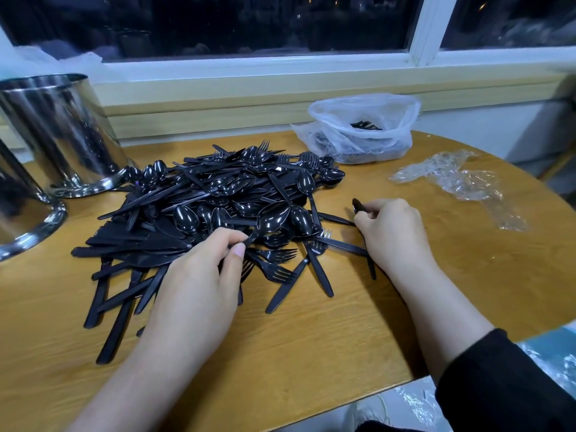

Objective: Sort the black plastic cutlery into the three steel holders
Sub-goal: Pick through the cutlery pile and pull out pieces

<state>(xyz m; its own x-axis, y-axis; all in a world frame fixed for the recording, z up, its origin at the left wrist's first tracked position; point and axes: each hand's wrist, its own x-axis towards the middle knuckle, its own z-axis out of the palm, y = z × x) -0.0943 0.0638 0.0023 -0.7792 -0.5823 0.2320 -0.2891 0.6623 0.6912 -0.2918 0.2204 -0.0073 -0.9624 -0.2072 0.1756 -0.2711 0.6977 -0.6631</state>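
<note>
while pinching a spoon (pixel 270 217) handle in the left hand (pixel 199 275), bowl pointing up-right; right hand (pixel 389 232) gripping spoons; steel holders (pixel 62 132) far left, nearer left hand.

Wooden table (pixel 311 338), warm oak grain, rounded edge on the right, set against the wall under a window. Centre-left: a large loose heap of black plastic cutlery (pixel 218 207), spoons, forks and knives mixed, knives fanning out toward the near-left edge. Far left: two shiny steel holders standing upright, the rear one (pixel 59 132) just beside the heap, the nearer one (pixel 21 207) cut off by the frame. Far centre-right: a translucent white plastic bag (pixel 361 129), open-topped, dark cutlery showing inside. Right: crumpled clear plastic wrap (pixel 461 185) lying flat, well apart from the heap.
</note>
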